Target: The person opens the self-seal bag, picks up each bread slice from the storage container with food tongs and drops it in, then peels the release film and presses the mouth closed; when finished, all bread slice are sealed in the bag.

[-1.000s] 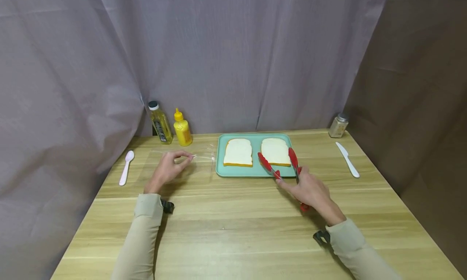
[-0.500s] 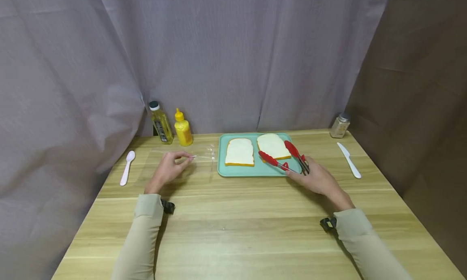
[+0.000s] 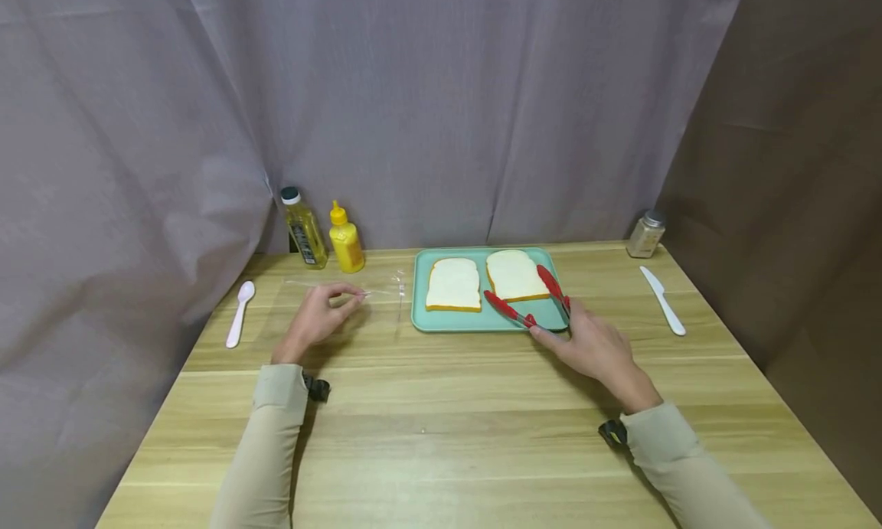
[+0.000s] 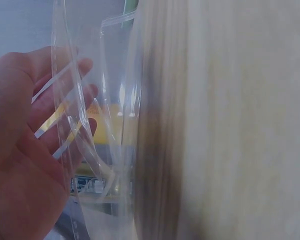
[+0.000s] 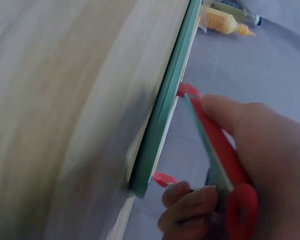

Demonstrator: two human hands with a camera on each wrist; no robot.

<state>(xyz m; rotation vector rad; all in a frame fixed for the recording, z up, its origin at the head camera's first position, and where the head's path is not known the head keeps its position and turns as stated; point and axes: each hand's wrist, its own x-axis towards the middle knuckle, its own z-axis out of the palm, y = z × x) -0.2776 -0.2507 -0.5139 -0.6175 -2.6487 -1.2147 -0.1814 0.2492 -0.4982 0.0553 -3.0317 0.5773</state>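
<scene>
Head view: on the wooden tabletop [image 3: 441, 437], the left hand [image 3: 318, 318] pinches the edge of a clear bag [image 3: 383, 311] between thumb and fingertip. The right hand [image 3: 596, 349] grips red-tipped tongs [image 3: 505, 307], their arms spread astride the near part of the right bread slice [image 3: 517, 275] (whether both tips touch it, I cannot tell). That slice sits slightly askew on a green tray [image 3: 451, 321], beside the left bread slice [image 3: 453, 284]. A dark-capped bottle [image 3: 305, 234] and a yellow squeeze bottle [image 3: 346, 242] stand behind the bag; a pale spoon [image 3: 239, 315] lies left of it. A spice jar [image 3: 646, 235] and a white knife [image 3: 663, 302] are at the far right

Left wrist view: the bag's film hangs in folds across the fingers, yellow showing blurrily through it

Right wrist view: fingers and thumb wrap the tongs, whose 2 red tips are apart at the tray's edge
</scene>
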